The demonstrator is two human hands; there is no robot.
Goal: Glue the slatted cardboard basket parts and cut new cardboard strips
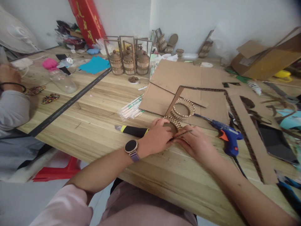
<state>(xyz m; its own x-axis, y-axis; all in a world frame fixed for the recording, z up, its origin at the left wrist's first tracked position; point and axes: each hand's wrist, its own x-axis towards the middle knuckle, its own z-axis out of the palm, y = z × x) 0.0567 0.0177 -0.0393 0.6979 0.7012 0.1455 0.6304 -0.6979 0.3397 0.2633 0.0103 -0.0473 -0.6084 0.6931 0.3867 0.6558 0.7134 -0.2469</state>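
My left hand (158, 135), with a watch on the wrist, is closed round the near side of a round, stick-ribbed cardboard piece (172, 123) on the table. My right hand (197, 142) pinches a thin dark cardboard strip (182, 134) against the same piece's near edge. Just beyond lies a second ribbed ring (188, 106), open in the middle. A utility knife (134, 130) with a black and yellow handle lies partly under my left wrist's far side. To the right of my hands rests a blue glue gun (227, 135), its nozzle pointing toward the second ring.
Cardboard sheets (169, 75) and a long bent cardboard frame (249, 135) cover the right side. Bundled sticks (131, 108) lie left of them. Finished tiered baskets (129, 62) stand behind a bowl of brown beads (133, 80). Another person's arm (13, 100) rests at far left.
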